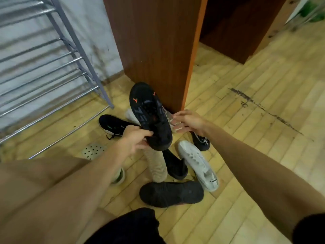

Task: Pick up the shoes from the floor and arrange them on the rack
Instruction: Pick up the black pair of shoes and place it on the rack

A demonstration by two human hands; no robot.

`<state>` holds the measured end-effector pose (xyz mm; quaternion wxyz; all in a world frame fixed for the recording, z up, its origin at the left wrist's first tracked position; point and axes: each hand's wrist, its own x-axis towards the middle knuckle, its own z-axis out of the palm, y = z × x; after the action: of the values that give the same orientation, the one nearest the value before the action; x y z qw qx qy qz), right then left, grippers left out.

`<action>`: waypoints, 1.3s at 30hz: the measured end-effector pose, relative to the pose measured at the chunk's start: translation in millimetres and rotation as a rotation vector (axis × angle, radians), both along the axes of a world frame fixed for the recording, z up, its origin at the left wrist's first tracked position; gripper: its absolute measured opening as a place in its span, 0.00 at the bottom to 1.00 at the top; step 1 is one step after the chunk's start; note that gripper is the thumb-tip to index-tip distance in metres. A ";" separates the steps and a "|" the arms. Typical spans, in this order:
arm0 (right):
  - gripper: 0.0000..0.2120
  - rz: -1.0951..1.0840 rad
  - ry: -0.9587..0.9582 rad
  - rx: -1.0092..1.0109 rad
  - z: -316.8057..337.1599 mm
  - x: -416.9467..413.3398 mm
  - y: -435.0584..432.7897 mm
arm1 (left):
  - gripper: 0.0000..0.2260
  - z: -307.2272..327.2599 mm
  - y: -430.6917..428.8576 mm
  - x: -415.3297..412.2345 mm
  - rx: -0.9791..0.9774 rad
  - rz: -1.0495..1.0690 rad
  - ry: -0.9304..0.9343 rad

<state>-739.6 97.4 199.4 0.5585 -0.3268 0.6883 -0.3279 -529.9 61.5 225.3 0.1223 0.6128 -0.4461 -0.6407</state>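
My left hand (pixel 136 140) grips the heel of a black shoe (pixel 149 114), raised with its dark sole and orange marks facing me. Just to its right, my right hand (pixel 189 122) has its fingers curled on a white shoe (pixel 173 120) that is mostly hidden behind the black one. Several more shoes lie on the floor below: a black sneaker (pixel 114 125) at left, a beige sole-up shoe (pixel 156 166), a black shoe (pixel 175 166), a white shoe (pixel 198 164) and a dark knit shoe (pixel 171 193). The metal rack (pixel 44 67) stands at the left.
A brown wooden cabinet panel (pixel 158 50) stands right behind the shoe pile. A round floor drain (pixel 93 150) sits near the rack's foot. My bare knee fills the lower left. Tiled floor stretches to the right, with a dark scrape mark (pixel 255 104).
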 end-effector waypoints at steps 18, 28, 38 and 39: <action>0.31 0.341 0.661 0.475 -186.3 73.9 39.8 | 0.16 -84.3 -13.0 69.4 0.008 0.003 -0.406; 0.32 0.377 0.614 0.585 -202.6 55.8 42.4 | 0.16 -87.7 -7.4 73.5 0.106 0.029 -0.343; 0.21 0.344 0.940 0.396 -132.4 26.1 41.0 | 0.13 -71.2 3.8 68.7 0.016 -0.037 -0.391; 0.21 0.309 0.931 0.394 -126.9 19.2 44.0 | 0.13 -69.9 4.3 68.9 0.007 -0.022 -0.398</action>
<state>-720.4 141.3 72.6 0.2866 -0.4243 0.8558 0.0740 -461.0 65.7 155.4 0.0224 0.7231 -0.4658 -0.5096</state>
